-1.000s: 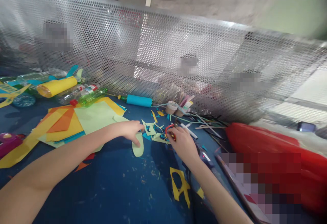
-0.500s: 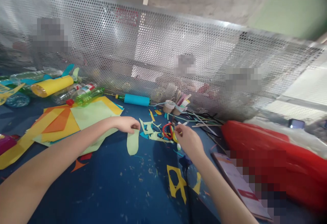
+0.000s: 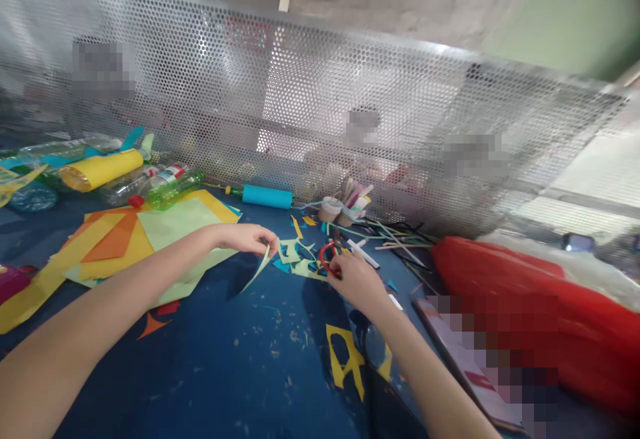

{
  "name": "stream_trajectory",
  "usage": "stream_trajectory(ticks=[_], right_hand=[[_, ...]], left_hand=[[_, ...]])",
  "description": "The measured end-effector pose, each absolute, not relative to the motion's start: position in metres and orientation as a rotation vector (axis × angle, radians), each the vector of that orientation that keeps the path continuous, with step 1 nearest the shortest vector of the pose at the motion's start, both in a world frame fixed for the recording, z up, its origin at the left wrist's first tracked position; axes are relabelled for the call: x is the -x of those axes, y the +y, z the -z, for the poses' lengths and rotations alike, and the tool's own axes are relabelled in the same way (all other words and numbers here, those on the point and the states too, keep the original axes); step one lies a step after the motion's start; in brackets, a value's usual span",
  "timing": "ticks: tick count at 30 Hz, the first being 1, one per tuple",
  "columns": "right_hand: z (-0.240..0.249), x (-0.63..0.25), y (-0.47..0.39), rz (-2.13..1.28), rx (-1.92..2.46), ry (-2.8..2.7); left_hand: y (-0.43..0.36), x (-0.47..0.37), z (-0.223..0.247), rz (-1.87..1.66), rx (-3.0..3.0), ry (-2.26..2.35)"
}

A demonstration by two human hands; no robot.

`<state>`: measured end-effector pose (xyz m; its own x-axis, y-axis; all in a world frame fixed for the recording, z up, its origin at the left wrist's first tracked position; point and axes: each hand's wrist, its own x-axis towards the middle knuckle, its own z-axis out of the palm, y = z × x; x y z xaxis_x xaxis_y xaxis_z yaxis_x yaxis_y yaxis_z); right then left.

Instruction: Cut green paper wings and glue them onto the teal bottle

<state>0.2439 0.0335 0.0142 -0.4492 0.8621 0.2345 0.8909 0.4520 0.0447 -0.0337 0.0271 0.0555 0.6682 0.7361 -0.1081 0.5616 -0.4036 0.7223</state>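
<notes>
Between the fingers of my left hand (image 3: 253, 238) is a light green paper piece (image 3: 259, 271), now seen nearly edge-on above the blue table (image 3: 215, 365). My right hand (image 3: 355, 277) has its fingers closed on red-handled scissors (image 3: 327, 254), beside the cut scraps. Pale green scraps (image 3: 303, 267) and small blue and yellow bits lie between my two hands. A yellow paper with cut-out holes (image 3: 345, 359) rests nearer to me, below my right hand.
Stacked coloured paper (image 3: 185, 225) and several plastic bottles (image 3: 175, 190) lie at the left. A blue-wrapped bottle (image 3: 267, 197), cups (image 3: 330, 209) of sticks and a perforated metal screen (image 3: 310, 92) are behind. A red bag (image 3: 500, 279) is at the right.
The green paper has turned from flat-facing to nearly edge-on in my left hand. My right hand has moved slightly down and left and closed on the scissors.
</notes>
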Motion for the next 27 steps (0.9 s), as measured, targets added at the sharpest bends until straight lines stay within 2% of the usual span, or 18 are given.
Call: stream_trajectory(ticks=[6, 11, 17, 20, 27], right_hand=[[-0.012, -0.234, 0.030, 0.249, 1.508, -2.370], [-0.014, -0.222, 0.025, 0.256, 1.469, -2.400], [-0.039, -0.241, 0.022, 0.397, 1.904, -2.250], [-0.048, -0.267, 0.027, 0.257, 2.216, -2.262], [-0.053, -0.286, 0.034, 0.095, 2.296, -2.313]], left_hand=[[0.034, 0.036, -0.049, -0.395, -1.767, 1.144], [0.038, 0.033, -0.040, -0.501, -1.536, 1.055], [0.028, 0.016, -0.032, -0.508, -1.647, 0.863], [0.022, 0.003, -0.026, -0.602, -1.655, 0.891], [0.010, -0.021, -0.016, -0.571, -2.338, 1.171]])
